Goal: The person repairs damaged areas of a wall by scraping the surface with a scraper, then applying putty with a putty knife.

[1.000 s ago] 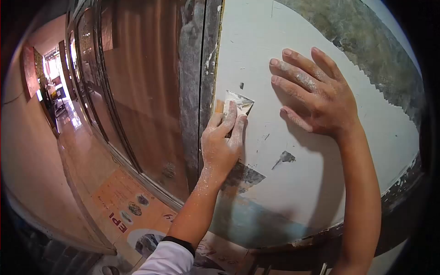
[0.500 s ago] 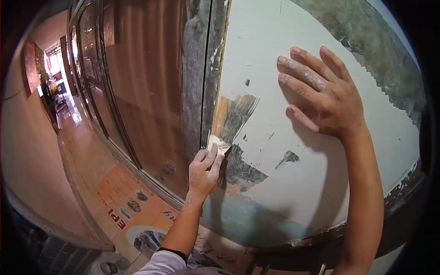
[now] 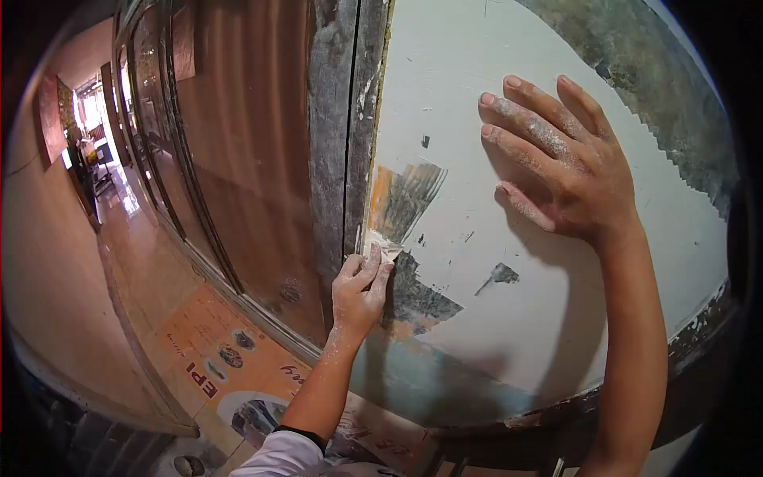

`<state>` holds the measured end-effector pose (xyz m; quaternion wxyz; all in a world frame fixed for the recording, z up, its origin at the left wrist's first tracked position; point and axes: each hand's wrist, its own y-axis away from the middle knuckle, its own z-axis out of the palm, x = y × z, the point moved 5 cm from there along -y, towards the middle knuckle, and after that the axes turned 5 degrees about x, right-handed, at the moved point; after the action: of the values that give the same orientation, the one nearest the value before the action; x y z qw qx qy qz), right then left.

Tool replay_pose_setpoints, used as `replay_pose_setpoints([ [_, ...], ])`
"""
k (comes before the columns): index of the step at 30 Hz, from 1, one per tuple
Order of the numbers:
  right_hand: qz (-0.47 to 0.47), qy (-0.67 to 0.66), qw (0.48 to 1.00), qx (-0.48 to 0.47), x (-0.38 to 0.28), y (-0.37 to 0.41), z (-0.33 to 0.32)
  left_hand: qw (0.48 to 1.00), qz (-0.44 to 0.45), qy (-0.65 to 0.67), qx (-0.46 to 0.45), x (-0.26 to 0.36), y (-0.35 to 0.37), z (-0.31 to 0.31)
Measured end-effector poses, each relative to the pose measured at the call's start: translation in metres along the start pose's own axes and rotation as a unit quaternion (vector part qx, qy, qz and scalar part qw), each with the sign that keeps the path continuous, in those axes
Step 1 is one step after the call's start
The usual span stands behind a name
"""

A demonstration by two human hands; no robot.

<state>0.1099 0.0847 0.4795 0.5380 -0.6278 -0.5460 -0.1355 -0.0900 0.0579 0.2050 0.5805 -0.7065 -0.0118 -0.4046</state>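
Note:
My left hand (image 3: 359,294) is closed, its fingers pinching a small flat scraper (image 3: 385,248) crusted with white. The scraper lies against the lower left edge of a white-painted panel (image 3: 461,215), beside a bared grey and orange patch (image 3: 407,195). Another bared dark patch (image 3: 425,294) is just to its right. My right hand (image 3: 564,163) rests on the panel higher up, open, with spread fingers and white dust on them; its palm is hidden. White dust also coats the fingers of my left hand.
Left of the panel runs a worn grey wooden post (image 3: 330,143), then a glazed section with a brown curtain (image 3: 246,143) behind it. A printed orange banner (image 3: 222,342) lies on the floor below. A corridor (image 3: 119,191) extends at far left.
The view has shifted slightly, so the panel and post sit a little further left. My left hand keeps its grip on the scraper in nearly the same place; my right hand stays spread on the panel.

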Motion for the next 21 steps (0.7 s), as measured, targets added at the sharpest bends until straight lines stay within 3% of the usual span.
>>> replay_pose_setpoints([
  [21,-0.010,-0.004,1.000,0.003,0.002,0.001,-0.001,1.000,0.014,-0.014,-0.011,0.012,-0.015,-0.001],
])
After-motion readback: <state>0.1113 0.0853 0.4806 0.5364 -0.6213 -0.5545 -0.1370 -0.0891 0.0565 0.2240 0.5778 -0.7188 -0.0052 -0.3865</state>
